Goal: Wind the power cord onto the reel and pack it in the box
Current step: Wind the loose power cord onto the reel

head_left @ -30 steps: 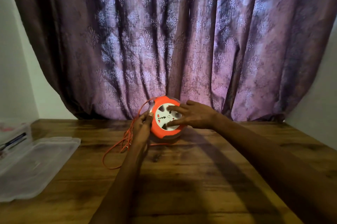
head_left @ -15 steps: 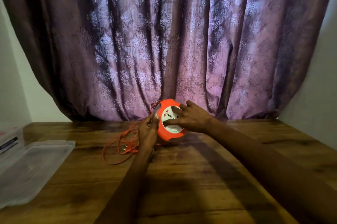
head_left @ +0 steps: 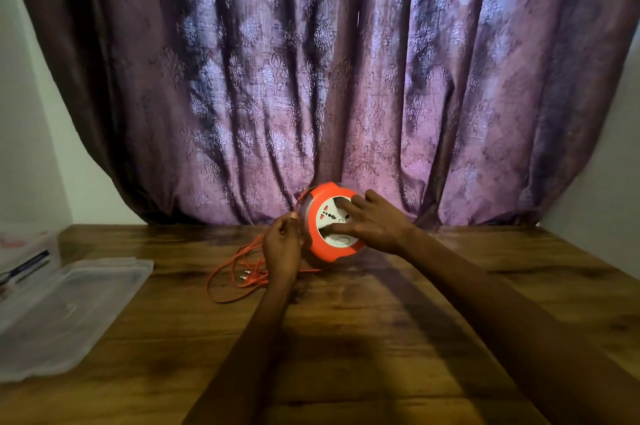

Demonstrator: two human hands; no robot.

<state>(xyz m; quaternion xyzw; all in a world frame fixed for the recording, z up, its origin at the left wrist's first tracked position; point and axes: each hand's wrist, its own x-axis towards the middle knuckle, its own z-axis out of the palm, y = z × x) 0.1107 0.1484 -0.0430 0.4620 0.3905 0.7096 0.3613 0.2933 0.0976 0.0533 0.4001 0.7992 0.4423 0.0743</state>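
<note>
An orange cord reel [head_left: 320,248] with a white socket face stands tilted on the wooden table [head_left: 346,338], near the curtain. My right hand [head_left: 372,222] lies on the white face with fingers spread and fairly straight. My left hand [head_left: 282,241] is just left of the reel and pinches the thin orange power cord [head_left: 228,286] where it runs up to the reel's rim. Loose loops of cord and the white plug [head_left: 245,275] lie on the table to the left of that hand.
A clear plastic lid [head_left: 69,307] lies flat at the table's left edge. Behind it stands a clear box [head_left: 27,251] holding dark items. A purple patterned curtain [head_left: 311,78] hangs along the back of the table, with white walls on both sides.
The loose cord pile has shrunk and drawn closer to the reel. My left hand has shifted slightly up along the cord, and my right hand's fingers have moved round on the reel's face.
</note>
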